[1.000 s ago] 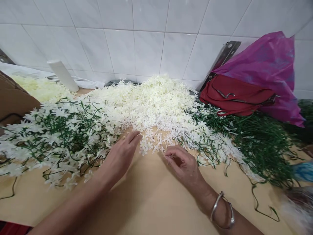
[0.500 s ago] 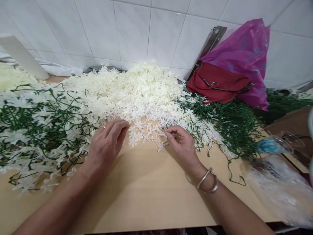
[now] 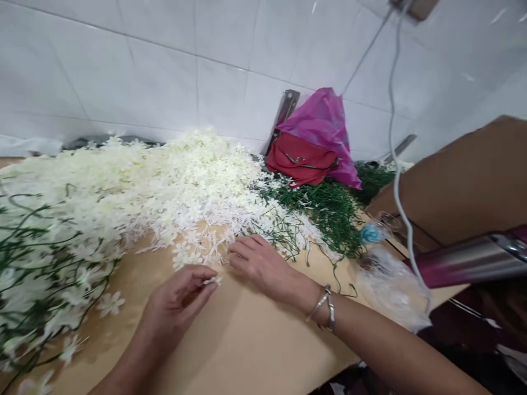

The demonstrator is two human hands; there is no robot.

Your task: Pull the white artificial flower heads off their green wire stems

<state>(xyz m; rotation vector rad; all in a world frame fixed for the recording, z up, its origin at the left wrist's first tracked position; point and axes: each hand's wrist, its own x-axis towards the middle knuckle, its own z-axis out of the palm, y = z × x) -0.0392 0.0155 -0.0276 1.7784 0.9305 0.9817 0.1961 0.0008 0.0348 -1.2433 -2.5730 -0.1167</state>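
My left hand [image 3: 175, 302] pinches a small white artificial flower [image 3: 213, 281] between thumb and fingers, just above the table. Beside it, my right hand [image 3: 263, 266] is low over the tabletop with its fingers curled together; its fingertips are partly hidden, so what they hold, if anything, does not show. Thin white stamens [image 3: 212, 244] lie scattered by the right fingers. Several loose white petals [image 3: 185, 255] lie beyond the left hand. A large heap of cream-white flower heads [image 3: 197, 170] spreads behind both hands.
Green stems with white flowers [image 3: 24, 285] cover the left side. A pile of green stems [image 3: 329, 219] lies at right, near a red bag [image 3: 302, 159] and a purple plastic bag [image 3: 325, 118]. Farther right are clear plastic [image 3: 387, 285], a cardboard box [image 3: 465, 181], a flask [image 3: 473, 260] and a hanging cable [image 3: 393, 109].
The view has turned to the right. My left hand has come back from the petals and now shows a white flower in its pinch. My right hand has turned palm down, closer to the left.
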